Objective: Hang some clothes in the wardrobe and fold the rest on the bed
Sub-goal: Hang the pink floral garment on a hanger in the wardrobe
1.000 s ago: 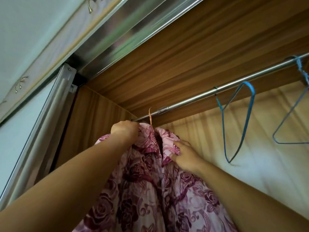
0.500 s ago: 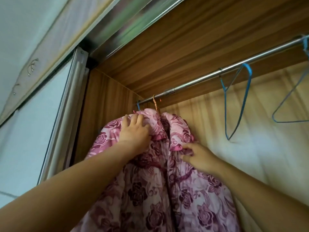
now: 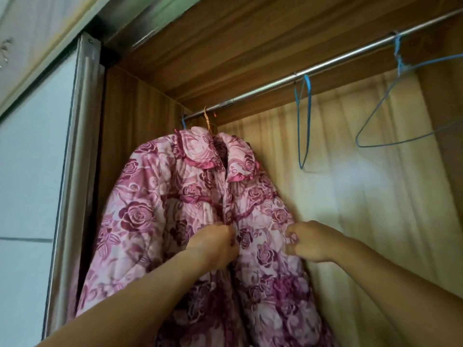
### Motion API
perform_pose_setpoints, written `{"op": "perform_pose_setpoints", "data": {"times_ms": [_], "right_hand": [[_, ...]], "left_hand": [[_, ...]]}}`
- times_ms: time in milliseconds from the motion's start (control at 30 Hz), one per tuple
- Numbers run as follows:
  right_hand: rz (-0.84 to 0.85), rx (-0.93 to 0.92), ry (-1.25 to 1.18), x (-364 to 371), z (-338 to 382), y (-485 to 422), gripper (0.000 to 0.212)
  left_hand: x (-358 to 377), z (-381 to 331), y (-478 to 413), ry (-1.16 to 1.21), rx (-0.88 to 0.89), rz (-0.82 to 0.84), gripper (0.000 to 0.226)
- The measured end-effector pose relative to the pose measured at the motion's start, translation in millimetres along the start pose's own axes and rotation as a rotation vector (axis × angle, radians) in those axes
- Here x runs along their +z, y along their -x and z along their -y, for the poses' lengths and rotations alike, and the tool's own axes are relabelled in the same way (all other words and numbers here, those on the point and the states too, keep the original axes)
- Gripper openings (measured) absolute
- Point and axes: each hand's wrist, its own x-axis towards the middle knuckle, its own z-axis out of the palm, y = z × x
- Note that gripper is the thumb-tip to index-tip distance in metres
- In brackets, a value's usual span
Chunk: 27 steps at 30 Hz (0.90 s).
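Note:
A pink quilted jacket with dark rose print (image 3: 155,211) hangs from an orange hanger (image 3: 207,121) at the left end of the metal wardrobe rail (image 3: 313,71). My left hand (image 3: 213,244) grips the jacket's front edge at chest height. To the right, my right hand (image 3: 310,240) pinches the other front panel near its outer side. Both hands sit well below the collar. The hanger's body is hidden inside the jacket.
Two empty blue wire hangers (image 3: 303,121) (image 3: 400,106) hang on the rail to the right. A blue hook (image 3: 184,122) shows behind the jacket. The sliding door frame (image 3: 75,171) stands at the left, the wooden wardrobe side panel (image 3: 125,126) behind the jacket.
Both hands have slid down from the collar and shoulders to the jacket's chest. The jacket now hangs free on the rail and my view has dropped lower.

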Motion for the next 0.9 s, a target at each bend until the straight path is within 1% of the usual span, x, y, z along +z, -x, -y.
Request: {"op": "perform_pose_setpoints", "data": {"times_ms": [33,67,133,267,333,433,600,667,733,833,900], "right_hand": [[0.011,0.019,0.004,5,-6,11,0.029],[0.022,0.043,0.01,11,-11,23,0.029],[0.043,0.093,0.016,23,-20,48,0.04],[0.104,0.194,0.029,47,-36,100,0.052],[0.143,0.272,0.025,59,-43,127,0.061],[0.164,0.4,0.039,77,-48,169,0.067],[0.185,0.597,0.059,119,-25,241,0.066],[0.205,0.663,0.073,136,-8,269,0.065],[0.213,0.72,0.082,151,9,298,0.062],[0.202,0.813,0.036,166,34,346,0.059],[0.198,0.891,0.032,172,50,383,0.055]], "left_hand": [[9,-5,3,0.014,0.001,0.024,0.03],[17,-10,7,0.031,0.005,0.054,0.03],[35,-20,15,0.072,0.013,0.121,0.031],[71,-41,29,0.115,0.03,0.207,0.039],[92,-52,37,0.132,0.072,0.257,0.038],[122,-69,54,0.193,0.154,0.288,0.038],[180,-91,101,0.312,0.369,0.334,0.025],[200,-97,124,0.4,0.407,0.388,0.022],[215,-105,145,0.465,0.475,0.446,0.023],[220,-117,179,0.439,0.549,0.477,0.014],[226,-129,203,0.453,0.632,0.505,0.013]]}}
